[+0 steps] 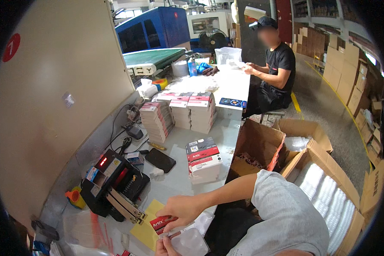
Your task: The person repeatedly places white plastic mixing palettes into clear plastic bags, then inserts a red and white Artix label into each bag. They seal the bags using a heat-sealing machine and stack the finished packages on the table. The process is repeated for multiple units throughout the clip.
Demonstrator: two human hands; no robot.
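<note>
My right hand [181,210] reaches in from the right and pinches a small red-and-black printed card [163,222] at the near edge of the grey table [175,179]. My left hand [165,246] shows only partly at the bottom edge and holds a clear plastic blister shell [188,242] just under the card. A yellow sheet [146,228] lies beneath both. A black heat-sealing machine [115,181] with a red lit display stands just to the left of my hands.
A short stack of red, black and white boxes [203,160] sits mid-table, with taller stacks [179,113] behind it. A black phone [160,160] lies nearby. Open cardboard boxes [260,147] stand to the right. Another person in black [275,72] sits working at the far end.
</note>
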